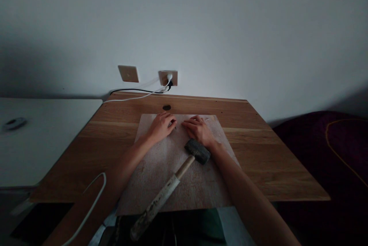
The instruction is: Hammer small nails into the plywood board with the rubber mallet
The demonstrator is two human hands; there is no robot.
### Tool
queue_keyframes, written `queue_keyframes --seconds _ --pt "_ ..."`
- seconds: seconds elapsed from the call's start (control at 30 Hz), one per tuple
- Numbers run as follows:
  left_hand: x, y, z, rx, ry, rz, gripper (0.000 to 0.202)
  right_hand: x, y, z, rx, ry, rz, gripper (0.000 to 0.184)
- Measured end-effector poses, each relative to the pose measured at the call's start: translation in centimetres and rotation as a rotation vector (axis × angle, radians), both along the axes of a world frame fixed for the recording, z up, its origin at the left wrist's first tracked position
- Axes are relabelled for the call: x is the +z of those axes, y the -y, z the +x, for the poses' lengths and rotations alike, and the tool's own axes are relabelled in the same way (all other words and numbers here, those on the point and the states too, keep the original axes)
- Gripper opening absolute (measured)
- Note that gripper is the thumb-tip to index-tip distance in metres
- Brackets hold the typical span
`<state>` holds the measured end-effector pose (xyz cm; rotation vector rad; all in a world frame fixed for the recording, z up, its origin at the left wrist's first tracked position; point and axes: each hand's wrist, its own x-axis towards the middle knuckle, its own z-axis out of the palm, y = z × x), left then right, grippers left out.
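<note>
My left hand (163,126) rests near the far edge of a thin wooden board (161,173), its fingers curled together. A tiny dark, thin thing shows at its fingertips, too small to name. My right hand (199,129) lies on the board just across from it, fingers stretched towards the left hand, with no held thing visible. A small, pale, thin piece (207,119) lies beside its knuckles. A sledgehammer (197,151) with a dark head lies on the board by my right wrist. Its worn, white-coated handle slants past the board's near edge.
Under the board is a wooden table (253,154) against the wall. White and black cords run from a wall socket (164,78) along the table's back edge. A white surface (48,138) adjoins on the left. Dark purple fabric (310,142) lies at the right. A white cable (94,200) crosses my left forearm.
</note>
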<state>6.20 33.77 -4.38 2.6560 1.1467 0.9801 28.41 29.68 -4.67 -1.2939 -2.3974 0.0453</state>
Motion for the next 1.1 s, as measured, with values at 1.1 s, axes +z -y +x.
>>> queue_keyframes --seconds 1.1 --pt "-0.35 0.42 -0.44 -0.157 -0.086 -0.01 0.031 -0.2 -0.14 0.09 0.032 -0.038 0.014 0.035"
